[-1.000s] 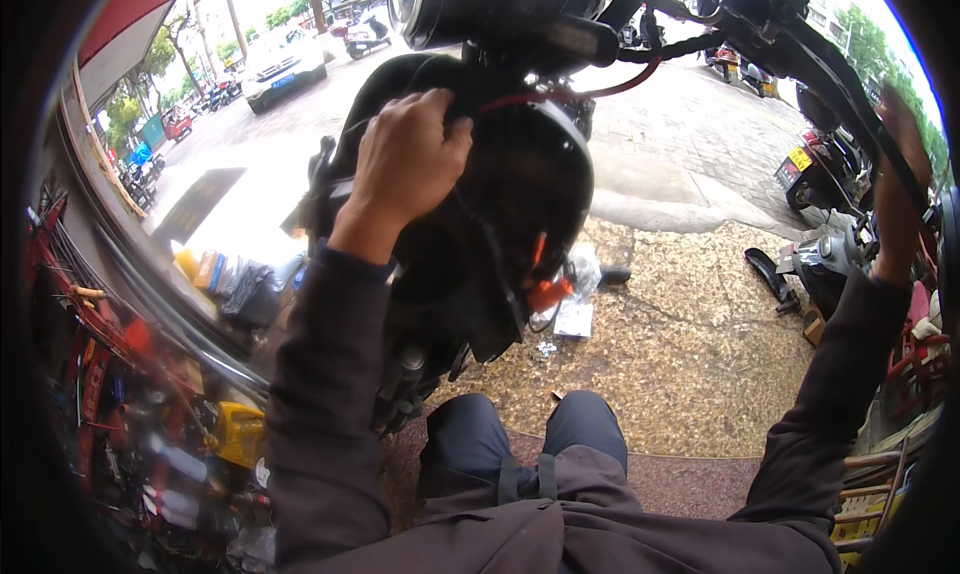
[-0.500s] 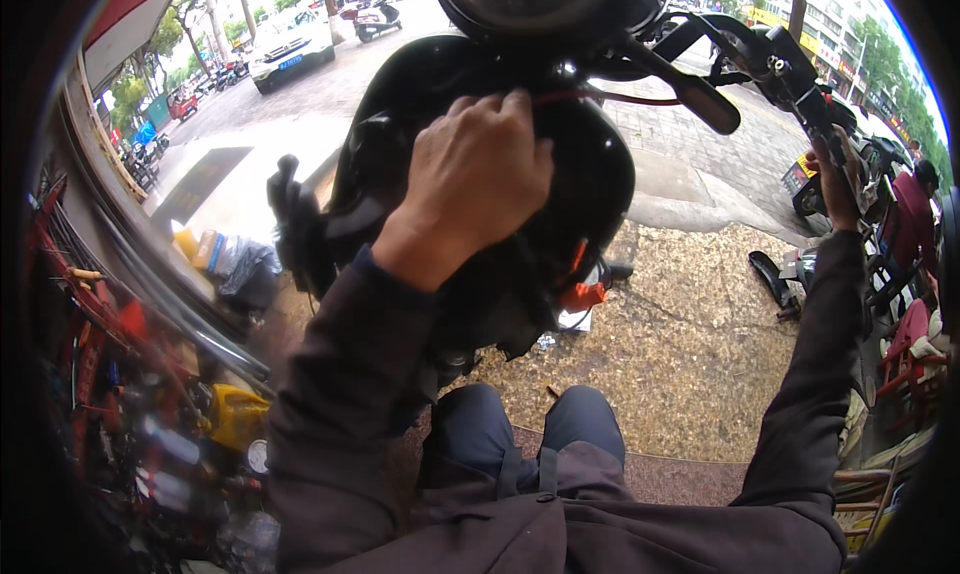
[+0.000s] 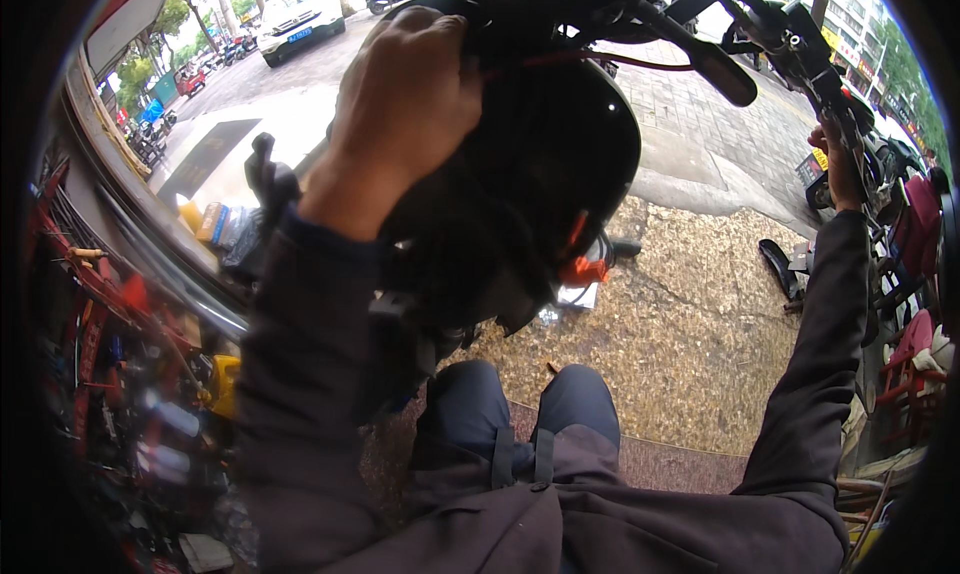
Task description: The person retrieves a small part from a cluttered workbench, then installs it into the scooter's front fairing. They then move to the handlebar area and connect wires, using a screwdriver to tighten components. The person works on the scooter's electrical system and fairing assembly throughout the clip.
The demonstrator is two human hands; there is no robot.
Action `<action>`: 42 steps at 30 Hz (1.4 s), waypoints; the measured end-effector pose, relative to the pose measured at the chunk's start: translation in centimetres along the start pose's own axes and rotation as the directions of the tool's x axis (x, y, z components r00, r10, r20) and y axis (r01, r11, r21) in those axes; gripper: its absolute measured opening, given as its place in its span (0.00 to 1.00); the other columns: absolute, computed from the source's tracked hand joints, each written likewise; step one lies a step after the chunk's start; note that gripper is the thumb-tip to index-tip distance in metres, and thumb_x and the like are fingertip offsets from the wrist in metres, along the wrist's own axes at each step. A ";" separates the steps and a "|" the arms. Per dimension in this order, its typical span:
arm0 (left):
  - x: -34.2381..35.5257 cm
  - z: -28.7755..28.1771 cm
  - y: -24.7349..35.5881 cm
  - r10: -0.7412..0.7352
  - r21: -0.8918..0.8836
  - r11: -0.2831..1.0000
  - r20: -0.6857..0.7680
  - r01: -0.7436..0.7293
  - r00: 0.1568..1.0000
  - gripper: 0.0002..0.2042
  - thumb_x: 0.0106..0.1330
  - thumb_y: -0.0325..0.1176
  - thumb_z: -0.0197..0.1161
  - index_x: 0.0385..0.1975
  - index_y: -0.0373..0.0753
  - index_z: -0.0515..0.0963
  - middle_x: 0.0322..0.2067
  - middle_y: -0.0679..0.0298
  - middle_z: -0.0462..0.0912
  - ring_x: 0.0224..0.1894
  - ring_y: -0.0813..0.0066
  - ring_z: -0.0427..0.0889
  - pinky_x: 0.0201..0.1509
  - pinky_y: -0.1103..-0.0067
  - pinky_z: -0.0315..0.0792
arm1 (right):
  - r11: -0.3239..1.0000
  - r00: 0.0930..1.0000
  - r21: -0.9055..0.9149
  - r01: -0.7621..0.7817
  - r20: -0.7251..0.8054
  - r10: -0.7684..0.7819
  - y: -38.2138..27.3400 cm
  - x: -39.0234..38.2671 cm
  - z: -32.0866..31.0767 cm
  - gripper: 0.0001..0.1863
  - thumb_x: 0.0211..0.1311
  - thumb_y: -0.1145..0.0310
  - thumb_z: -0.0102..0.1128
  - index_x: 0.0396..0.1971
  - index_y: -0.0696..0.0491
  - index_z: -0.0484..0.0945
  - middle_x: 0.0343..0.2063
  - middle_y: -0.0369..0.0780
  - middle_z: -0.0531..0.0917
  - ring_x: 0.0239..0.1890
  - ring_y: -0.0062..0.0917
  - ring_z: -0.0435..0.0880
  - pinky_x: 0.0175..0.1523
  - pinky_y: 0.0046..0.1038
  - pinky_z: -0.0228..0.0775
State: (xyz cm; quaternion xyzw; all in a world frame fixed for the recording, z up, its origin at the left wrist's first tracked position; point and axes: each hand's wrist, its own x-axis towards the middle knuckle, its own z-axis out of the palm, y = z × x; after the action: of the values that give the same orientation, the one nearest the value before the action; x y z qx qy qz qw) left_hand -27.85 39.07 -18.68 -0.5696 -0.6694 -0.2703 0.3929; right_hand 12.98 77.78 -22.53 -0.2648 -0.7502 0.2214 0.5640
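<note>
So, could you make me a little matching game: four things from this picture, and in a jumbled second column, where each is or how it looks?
Things:
1. left hand
2. right hand
3. wire
4. car

Places and looks:
A. white, toward the picture's upper left
B. at the handlebar, toward the picture's right edge
C. red, thin and curving
D. over the bike's dark body

Right pairs: 1-D, 2-B, 3-C, 4-A.

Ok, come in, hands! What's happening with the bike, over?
Left hand at black panel, fingertips hidden. Right hand round the handlebar. Red cable in front, right of left hand.
</note>
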 end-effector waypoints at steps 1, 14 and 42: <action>0.2 0.1 -0.2 0.058 0.042 0.997 0.115 -0.063 0.992 0.17 0.63 0.33 0.59 0.49 0.32 0.79 0.44 0.50 0.83 0.50 0.51 0.82 0.51 0.64 0.77 | 1.000 1.000 0.023 0.017 0.005 -0.017 -0.3 -0.1 0.2 0.30 0.62 0.46 0.66 0.51 0.56 0.75 0.27 0.36 0.79 0.31 0.20 0.83 0.42 0.25 0.77; 4.7 3.8 -1.5 -0.116 0.202 0.979 0.492 0.017 0.863 0.13 0.59 0.33 0.57 0.39 0.35 0.84 0.43 0.48 0.85 0.48 0.49 0.83 0.52 0.63 0.77 | 0.999 1.000 0.053 0.004 -0.002 -0.004 -1.1 -0.4 0.5 0.26 0.64 0.48 0.66 0.50 0.55 0.77 0.30 0.35 0.78 0.32 0.18 0.80 0.40 0.23 0.78; 4.6 6.5 -3.4 0.102 -0.418 0.908 0.272 0.022 0.957 0.20 0.67 0.41 0.60 0.53 0.33 0.76 0.44 0.50 0.83 0.47 0.61 0.82 0.53 0.70 0.73 | 0.972 0.988 0.222 -0.074 -0.113 0.101 -1.4 -0.7 1.5 0.26 0.58 0.52 0.73 0.47 0.55 0.79 0.28 0.34 0.79 0.29 0.19 0.83 0.44 0.25 0.80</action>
State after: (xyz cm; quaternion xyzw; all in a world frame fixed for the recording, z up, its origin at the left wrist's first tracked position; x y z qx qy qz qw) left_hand -32.76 46.19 -18.07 -0.6872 -0.6342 -0.3129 0.1661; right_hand 11.47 76.22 -22.56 -0.2476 -0.6726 0.3098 0.6247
